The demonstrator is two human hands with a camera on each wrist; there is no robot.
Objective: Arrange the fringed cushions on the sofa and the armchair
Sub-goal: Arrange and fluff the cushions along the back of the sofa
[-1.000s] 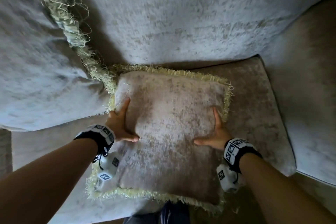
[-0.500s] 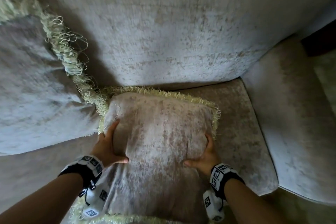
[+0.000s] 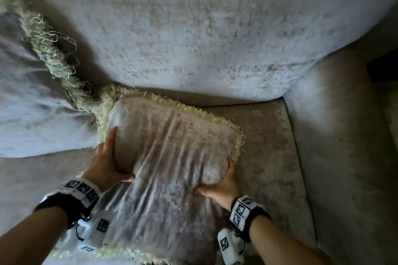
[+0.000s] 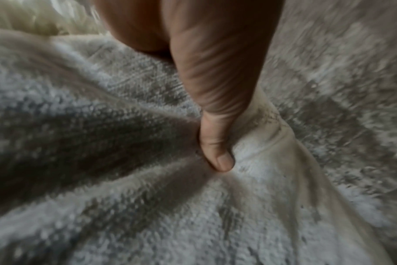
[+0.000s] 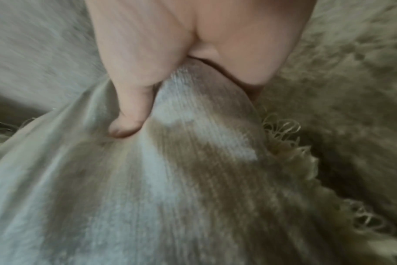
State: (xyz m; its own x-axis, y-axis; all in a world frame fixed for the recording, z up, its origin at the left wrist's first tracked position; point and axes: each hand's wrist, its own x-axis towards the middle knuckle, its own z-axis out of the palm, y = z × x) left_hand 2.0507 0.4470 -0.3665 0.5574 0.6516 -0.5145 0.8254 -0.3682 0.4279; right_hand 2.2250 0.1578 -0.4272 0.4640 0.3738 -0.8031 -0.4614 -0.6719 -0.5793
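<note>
A beige velvet cushion [image 3: 170, 157] with a pale green fringe lies on the sofa seat [image 3: 269, 146], its far edge near the backrest. My left hand [image 3: 107, 163] grips its left side, thumb dug into the top. My right hand [image 3: 224, 185] grips its right side the same way. The fabric is puckered in folds between the two hands. In the left wrist view the thumb [image 4: 218, 143] presses a dent into the cushion [image 4: 102, 161]. In the right wrist view the thumb [image 5: 129, 114] pinches the cushion [image 5: 170, 179] beside its fringe. A second fringed cushion [image 3: 32, 103] leans at the left.
The sofa backrest [image 3: 204, 28] fills the upper view. The padded armrest [image 3: 344, 135] rises at the right, with a dark gap beyond it. Bare seat shows between the held cushion and the armrest.
Both hands have squeezed harder into the cushion, so its top is now bunched into folds. The cushion's far edge has tilted, its right corner lying nearer me.
</note>
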